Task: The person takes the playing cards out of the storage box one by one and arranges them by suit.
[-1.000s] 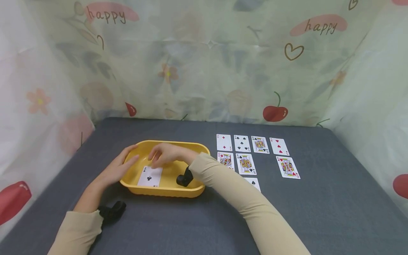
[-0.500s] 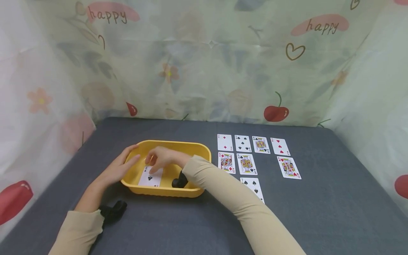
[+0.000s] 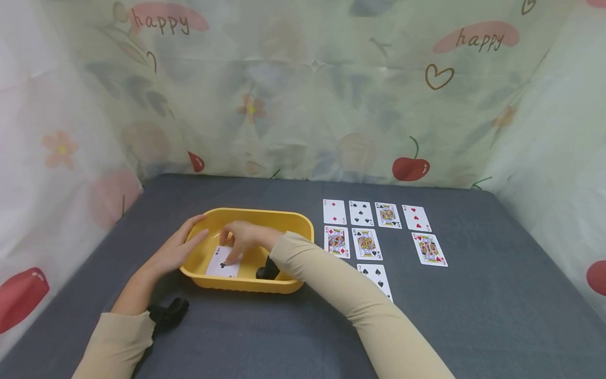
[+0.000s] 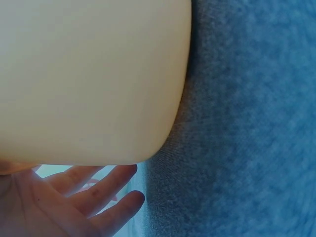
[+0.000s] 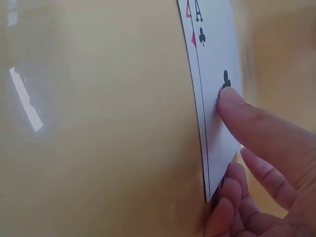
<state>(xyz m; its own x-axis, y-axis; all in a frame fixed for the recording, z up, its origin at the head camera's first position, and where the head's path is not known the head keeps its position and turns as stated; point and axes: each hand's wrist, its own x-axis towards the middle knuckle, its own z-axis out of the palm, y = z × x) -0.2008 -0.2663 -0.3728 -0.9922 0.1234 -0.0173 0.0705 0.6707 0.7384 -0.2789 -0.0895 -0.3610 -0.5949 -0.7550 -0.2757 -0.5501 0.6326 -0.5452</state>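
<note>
My left hand (image 3: 172, 250) rests at the left end of a yellow plastic tray (image 3: 246, 286), its thumb over the rim. In the left wrist view the fingers (image 4: 106, 190) spread loosely along the outside of the wall. Inside the tray, my right hand (image 3: 242, 237) pinches playing cards by one edge. The ace of clubs (image 5: 217, 54) lies on top, face up, with the thumb (image 5: 256, 118) on its face near the club. Beneath it, a strip of a four of diamonds (image 5: 188, 24) shows. The other fingers curl at the cards' edge.
Right of the tray, several playing cards lie face up in rows on the dark tablecloth (image 3: 473, 316), among them a two of diamonds (image 3: 334, 212) and a king of hearts (image 3: 430, 249). My right sleeve (image 3: 350, 300) passes beside the seven of spades (image 3: 376, 279). A patterned curtain (image 3: 312, 105) stands behind.
My right hand has shifted slightly left and down, bringing the thumb onto the ace of clubs. The sleeve has moved left, uncovering more of the seven of spades. My left hand has stayed put.
</note>
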